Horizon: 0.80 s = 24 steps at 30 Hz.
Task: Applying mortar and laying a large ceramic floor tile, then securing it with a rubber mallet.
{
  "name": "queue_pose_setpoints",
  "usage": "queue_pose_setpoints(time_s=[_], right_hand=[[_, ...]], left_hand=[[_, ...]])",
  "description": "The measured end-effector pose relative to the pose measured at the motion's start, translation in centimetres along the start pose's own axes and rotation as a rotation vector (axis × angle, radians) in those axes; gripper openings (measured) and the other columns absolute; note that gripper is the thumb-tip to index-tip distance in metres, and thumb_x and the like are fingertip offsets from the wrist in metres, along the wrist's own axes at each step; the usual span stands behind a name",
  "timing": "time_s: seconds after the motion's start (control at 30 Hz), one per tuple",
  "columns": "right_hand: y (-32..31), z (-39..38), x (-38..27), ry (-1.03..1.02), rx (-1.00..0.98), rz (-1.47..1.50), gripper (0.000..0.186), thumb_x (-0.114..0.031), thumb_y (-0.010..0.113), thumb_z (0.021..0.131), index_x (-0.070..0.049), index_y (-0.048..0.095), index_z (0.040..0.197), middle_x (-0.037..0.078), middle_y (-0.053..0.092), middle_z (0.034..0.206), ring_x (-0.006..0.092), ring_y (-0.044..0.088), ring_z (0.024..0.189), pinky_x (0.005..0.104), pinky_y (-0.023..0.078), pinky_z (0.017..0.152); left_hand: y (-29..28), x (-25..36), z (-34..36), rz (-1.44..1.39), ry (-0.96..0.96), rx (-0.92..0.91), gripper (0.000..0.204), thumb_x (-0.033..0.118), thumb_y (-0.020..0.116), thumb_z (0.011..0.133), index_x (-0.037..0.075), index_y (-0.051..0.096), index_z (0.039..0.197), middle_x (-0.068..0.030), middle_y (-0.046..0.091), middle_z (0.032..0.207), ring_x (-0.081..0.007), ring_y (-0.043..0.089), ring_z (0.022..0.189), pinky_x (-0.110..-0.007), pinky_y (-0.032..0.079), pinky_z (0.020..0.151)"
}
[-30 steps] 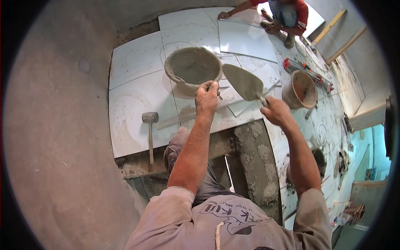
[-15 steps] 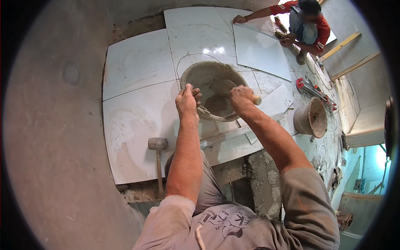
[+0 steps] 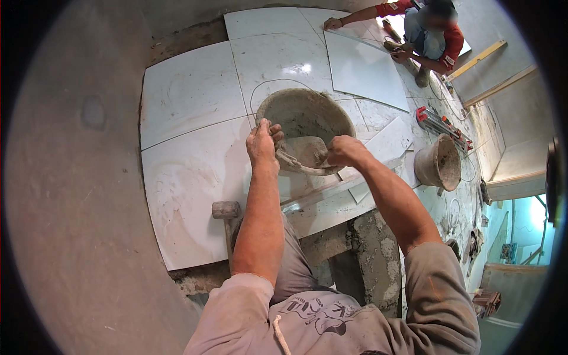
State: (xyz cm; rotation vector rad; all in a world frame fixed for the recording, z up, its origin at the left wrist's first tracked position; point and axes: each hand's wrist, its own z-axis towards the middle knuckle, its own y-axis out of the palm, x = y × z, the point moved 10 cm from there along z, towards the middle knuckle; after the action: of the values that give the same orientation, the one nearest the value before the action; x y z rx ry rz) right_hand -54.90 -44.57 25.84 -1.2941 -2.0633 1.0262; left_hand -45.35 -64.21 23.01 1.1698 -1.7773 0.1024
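A mortar-caked bucket (image 3: 278, 106) stands in front of me on the pale floor tiles, with grey wet mortar (image 3: 310, 123) inside. My left hand (image 3: 264, 142) is closed on the bucket's near-left rim, thumb up. My right hand (image 3: 348, 151) is closed around a trowel, most of its handle hidden in the fist. The trowel's broad, mortar-coated blade (image 3: 305, 150) lies inside the bucket by the near rim, pointing left. A mallet (image 3: 226, 210) is to the left of my left forearm, its handle partly covered by that arm.
Large white tiles (image 3: 189, 97) cover the floor, with cut tile pieces (image 3: 387, 142) right of the bucket. A smaller bucket (image 3: 436, 163) and a red-ended tile cutter (image 3: 441, 127) lie farther right. A person in red (image 3: 435, 44) crouches at the far right, touching a loose tile (image 3: 367, 65).
My right hand has moved slightly down and turned, bringing the trowel blade toward the near rim. The wooden handle end no longer shows. My left hand stays on the rim.
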Motion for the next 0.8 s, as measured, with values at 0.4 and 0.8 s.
queue_pose_setpoints(time_s=[0.4,0.8], right_hand=[[1.7,-13.8,9.0,0.013,0.110,0.975,0.018,-0.017,0.060,0.073,0.001,0.060,0.076,0.006,0.052,0.060,0.0147,0.048,0.050,0.0309,0.040,0.046],[31.6,-36.3,26.7,0.359,0.149,1.190,0.021,-0.019,0.066,0.075,-0.004,0.059,0.087,0.004,0.055,0.066,0.0124,0.052,0.055,0.0291,0.042,0.050]], left_hand=[[3.1,1.1,-11.7,-0.008,0.125,-0.141,0.026,0.030,0.052,0.093,0.008,0.059,0.106,-0.0032,0.068,0.087,-0.0132,0.063,0.073,-0.027,0.047,0.066],[7.2,-4.9,-24.7,0.319,0.106,-0.297,0.039,0.036,0.053,0.094,0.005,0.057,0.118,-0.0070,0.064,0.110,-0.0184,0.060,0.099,-0.031,0.042,0.087]])
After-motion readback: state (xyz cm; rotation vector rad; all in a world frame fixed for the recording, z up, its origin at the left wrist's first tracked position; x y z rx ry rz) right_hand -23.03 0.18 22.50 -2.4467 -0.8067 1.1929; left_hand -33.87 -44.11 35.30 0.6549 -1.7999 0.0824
